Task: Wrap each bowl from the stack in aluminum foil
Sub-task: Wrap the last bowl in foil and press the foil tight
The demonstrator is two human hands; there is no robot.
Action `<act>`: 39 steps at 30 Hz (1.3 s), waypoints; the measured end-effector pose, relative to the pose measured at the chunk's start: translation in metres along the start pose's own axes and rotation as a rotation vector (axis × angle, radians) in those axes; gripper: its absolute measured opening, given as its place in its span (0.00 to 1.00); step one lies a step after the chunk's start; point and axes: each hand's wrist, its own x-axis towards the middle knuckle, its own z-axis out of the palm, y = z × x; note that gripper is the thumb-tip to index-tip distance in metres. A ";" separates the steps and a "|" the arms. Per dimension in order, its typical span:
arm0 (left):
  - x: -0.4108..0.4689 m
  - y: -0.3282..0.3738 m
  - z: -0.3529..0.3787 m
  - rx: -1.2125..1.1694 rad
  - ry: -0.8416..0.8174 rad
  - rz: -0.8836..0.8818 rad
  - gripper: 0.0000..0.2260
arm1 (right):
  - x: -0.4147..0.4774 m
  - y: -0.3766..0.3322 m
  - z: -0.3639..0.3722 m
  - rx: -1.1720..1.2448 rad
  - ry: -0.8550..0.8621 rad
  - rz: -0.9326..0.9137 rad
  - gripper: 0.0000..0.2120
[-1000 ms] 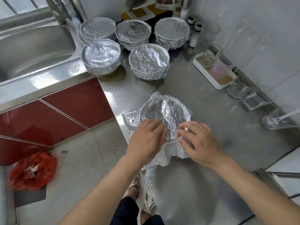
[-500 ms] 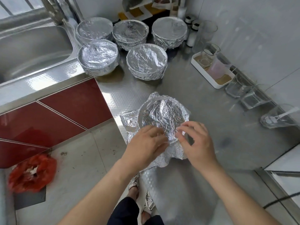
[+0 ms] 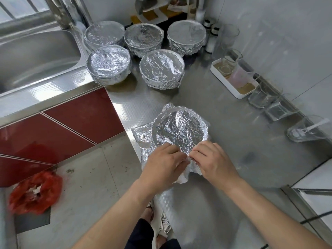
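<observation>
Stainless steel runs right across this kitchen corner, and the table (image 3: 224,112) carries everything. Near its front edge sits the bowl being wrapped (image 3: 177,130), a crinkled foil sheet (image 3: 143,137) draped over its mouth and spilling loose to the left and toward the person. The left hand (image 3: 161,168) and right hand (image 3: 215,162) meet at the near rim, both pinched narrow on the foil's edge, gathering it down; the far and right sides look already tucked, while the left flap still stands free.

Behind it, well apart, stand five wrapped bowls (image 3: 161,69), three in a back row and two in front, all tightly covered. No bare stack shows anywhere in view, so I would judge this the last bowl, or near it, with only the left and near folds left to press under.

For room: the table's corner lies just left of the bowl, and the loose flap hangs at that edge above the floor (image 3: 86,186), so the bowl should not slide further left. To the right is open steel before the white tray (image 3: 231,90) and the row of glasses (image 3: 260,99) along the wall. The sink (image 3: 36,56) is off to the far left, beyond the wrapped group. A finished bowl could go in the gap ahead.
</observation>
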 end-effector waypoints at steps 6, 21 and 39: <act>-0.009 -0.005 -0.010 -0.057 0.019 -0.032 0.12 | 0.000 0.000 -0.009 0.125 -0.044 0.098 0.04; -0.004 -0.006 0.004 -0.008 0.058 0.006 0.07 | 0.007 -0.015 0.014 -0.046 0.013 0.091 0.07; 0.010 0.016 0.019 0.012 0.057 0.002 0.10 | -0.008 0.008 0.007 0.635 0.069 0.973 0.20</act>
